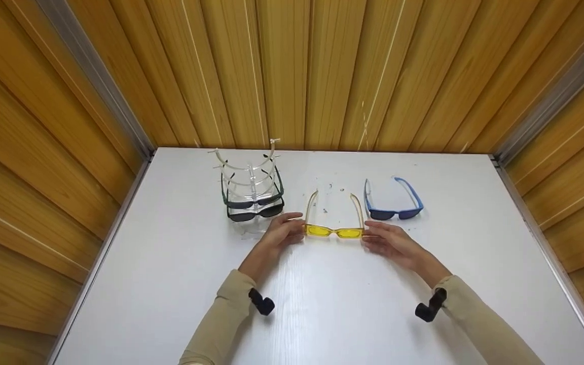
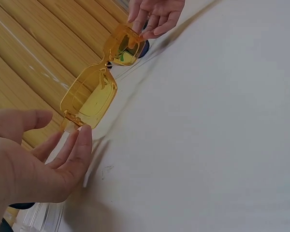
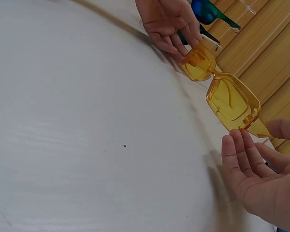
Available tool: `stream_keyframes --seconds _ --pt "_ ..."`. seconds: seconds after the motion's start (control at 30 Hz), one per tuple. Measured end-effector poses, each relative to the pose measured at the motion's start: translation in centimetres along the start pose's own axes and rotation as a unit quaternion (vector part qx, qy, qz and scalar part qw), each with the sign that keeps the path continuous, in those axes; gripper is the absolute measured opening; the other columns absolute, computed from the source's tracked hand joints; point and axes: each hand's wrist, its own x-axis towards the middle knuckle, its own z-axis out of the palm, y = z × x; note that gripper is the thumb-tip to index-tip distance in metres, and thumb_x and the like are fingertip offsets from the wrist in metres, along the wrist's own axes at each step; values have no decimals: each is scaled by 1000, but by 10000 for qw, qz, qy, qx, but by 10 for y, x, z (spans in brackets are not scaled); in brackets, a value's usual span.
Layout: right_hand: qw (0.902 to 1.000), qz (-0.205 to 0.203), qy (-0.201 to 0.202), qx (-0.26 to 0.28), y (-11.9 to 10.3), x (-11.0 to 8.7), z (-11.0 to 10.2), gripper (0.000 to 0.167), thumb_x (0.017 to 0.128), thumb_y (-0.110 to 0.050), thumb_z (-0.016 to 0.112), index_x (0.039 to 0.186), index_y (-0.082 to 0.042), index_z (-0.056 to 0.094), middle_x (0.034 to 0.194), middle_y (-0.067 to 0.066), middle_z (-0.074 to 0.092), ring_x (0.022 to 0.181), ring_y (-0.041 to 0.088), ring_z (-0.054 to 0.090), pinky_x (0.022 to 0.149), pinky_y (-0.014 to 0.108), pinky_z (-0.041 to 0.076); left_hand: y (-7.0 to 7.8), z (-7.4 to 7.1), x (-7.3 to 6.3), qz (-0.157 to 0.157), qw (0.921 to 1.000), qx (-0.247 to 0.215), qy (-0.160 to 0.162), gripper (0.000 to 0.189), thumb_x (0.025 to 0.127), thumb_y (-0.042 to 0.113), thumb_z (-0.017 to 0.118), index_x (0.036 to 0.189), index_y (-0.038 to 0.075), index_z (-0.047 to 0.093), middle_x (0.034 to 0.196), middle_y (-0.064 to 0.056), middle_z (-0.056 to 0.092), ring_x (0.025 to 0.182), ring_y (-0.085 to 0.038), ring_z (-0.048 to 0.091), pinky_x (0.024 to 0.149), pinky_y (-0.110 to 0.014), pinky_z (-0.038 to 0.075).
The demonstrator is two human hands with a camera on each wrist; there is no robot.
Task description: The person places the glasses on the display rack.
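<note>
Yellow glasses (image 1: 349,233) sit between the person's two hands over the white counter (image 1: 332,304), a little right of the display stand. Both lenses face the person, and the temples are unfolded, reaching toward the back wall. From where I stand I cannot tell whether the temple tips touch the counter.

The left hand (image 1: 281,233) holds one end of the frame by the hinge, fingers gathered narrowly against it. At the other end, the right hand (image 1: 392,242) holds the matching corner in the same light way, its thumb above and its fingers below.

Just beside the left hand stands a clear display stand (image 1: 252,180), its curved bars rising one above another. Two dark-lensed pairs rest on it: the lower sunglasses (image 1: 244,217), and right above them the upper sunglasses (image 1: 242,205).

Beyond the right hand, blue sunglasses (image 1: 409,214) lie on the counter with their temples unfolded toward the back and their dark lenses turned to the person. Small specks dot the surface between them and the stand.

Beige sleeves (image 1: 221,317) cover the forearms, with a black device (image 1: 262,303) at each wrist. Wood-patterned panels (image 1: 282,76) wall in the counter.
</note>
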Motion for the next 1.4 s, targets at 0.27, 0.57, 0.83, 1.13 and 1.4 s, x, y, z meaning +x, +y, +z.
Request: stream_keyframes --seconds 0.27,0.57,0.83,1.13,1.4 --pt "9996 241 -2 -154 -1 -5 7 61 102 -25 64 153 1 41 108 2 70 101 14 69 92 26 61 6 1 -18 -81 9999 53 -53 41 92 5 69 131 -1 59 99 -4 72 92 -19 70 92 -33 60" --pt "9990 402 -68 -190 -3 -14 13 57 102 -27 65 152 -6 46 111 1 68 105 18 69 93 28 61 10 0 -26 18 9992 248 -325 44 95 5 66 136 -5 55 90 2 70 84 -11 70 81 -25 60" --pt "9992 336 -163 -131 -11 -20 15 43 101 -17 65 143 -10 57 109 1 72 105 18 72 94 28 61 17 0 -33 60 9975 193 -673 49 95 3 66 142 -4 53 100 -4 71 85 -12 69 83 -27 62" --pt "9961 245 -132 -833 -28 -24 24 49 102 -18 62 147 -2 50 110 -1 68 103 17 70 93 28 61 37 1 -44 -227 9942 397 -976 52 95 7 67 145 1 53 102 0 68 88 -13 69 86 -29 63" --pt "9941 -27 -374 -1013 -35 -33 34 23 103 -16 59 124 -8 62 108 -1 66 95 14 69 86 25 61 53 1 -57 -167 9910 697 -1129 47 95 10 70 139 -2 58 107 -5 68 90 -12 70 89 -32 63"
